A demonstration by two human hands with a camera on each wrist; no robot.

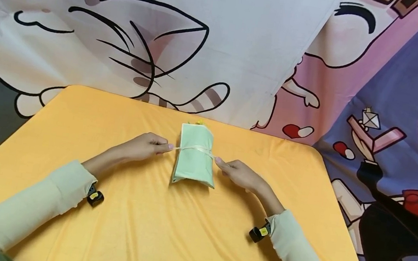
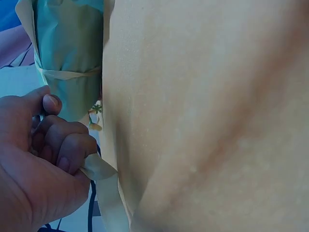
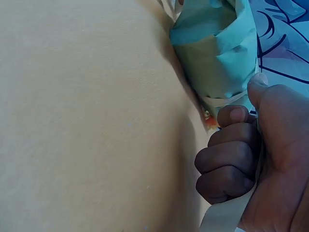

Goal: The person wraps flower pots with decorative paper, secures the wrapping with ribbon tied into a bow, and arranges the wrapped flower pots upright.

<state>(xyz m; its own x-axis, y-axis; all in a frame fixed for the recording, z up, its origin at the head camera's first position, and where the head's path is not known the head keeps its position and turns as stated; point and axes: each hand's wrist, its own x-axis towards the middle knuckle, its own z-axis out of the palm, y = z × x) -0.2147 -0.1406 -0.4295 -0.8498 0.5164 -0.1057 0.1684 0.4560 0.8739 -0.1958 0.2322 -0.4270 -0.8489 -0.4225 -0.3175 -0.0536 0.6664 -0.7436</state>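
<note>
A bundle wrapped in pale green paper [image 1: 195,167] lies on the yellow cloth, with a cream ribbon [image 1: 199,148] passing around its middle. Small yellow flowers [image 1: 199,122] peek out at its far end. On the left side, my left hand [image 1: 146,146] grips one end of the ribbon, pulled taut; the left wrist view shows a loose ribbon tail [image 2: 110,195] hanging below the curled fingers. My right hand [image 1: 240,173] holds the other end close to the bundle's right edge, and its ribbon tail [image 3: 223,213] trails from the fist. The bundle's underside is hidden.
A yellow cloth [image 1: 149,224] with soft creases covers the table. Behind it hangs a white curtain [image 1: 254,57] with a cartoon cat, and a pink and purple printed cloth [image 1: 401,142] hangs at the right. Small black cameras [image 1: 95,197] sit on both wrists.
</note>
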